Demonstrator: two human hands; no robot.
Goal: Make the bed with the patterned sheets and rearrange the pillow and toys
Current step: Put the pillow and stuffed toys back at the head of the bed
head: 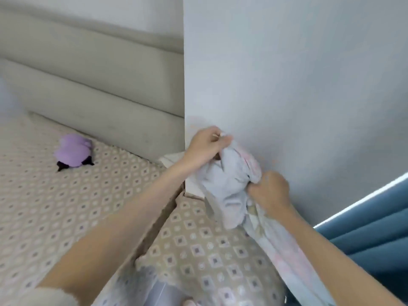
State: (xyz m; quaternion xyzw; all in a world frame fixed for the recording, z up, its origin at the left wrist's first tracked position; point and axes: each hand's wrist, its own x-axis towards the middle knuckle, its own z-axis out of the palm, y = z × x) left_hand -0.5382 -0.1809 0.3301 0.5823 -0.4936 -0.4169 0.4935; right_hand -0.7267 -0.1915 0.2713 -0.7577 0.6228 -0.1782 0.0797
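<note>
A pale blue sheet with faint pink pattern (229, 191) is bunched at the far right corner of the mattress (66, 206), against the wall. My left hand (207, 146) grips the top of the bunch. My right hand (269, 191) grips its lower right side, and the rest of the sheet trails down under my right forearm. The mattress is bare, beige with a diamond pattern. A purple plush toy (74, 152) with black parts lies on it near the headboard, well left of my hands. No pillow shows.
A padded cream headboard (99, 85) runs along the back. A grey-white wall (287, 85) stands right of it. Blue curtains (371, 230) hang at the right edge. A second patterned mattress edge (198, 250) lies below my hands. A fluffy white thing (44, 297) is at the bottom left.
</note>
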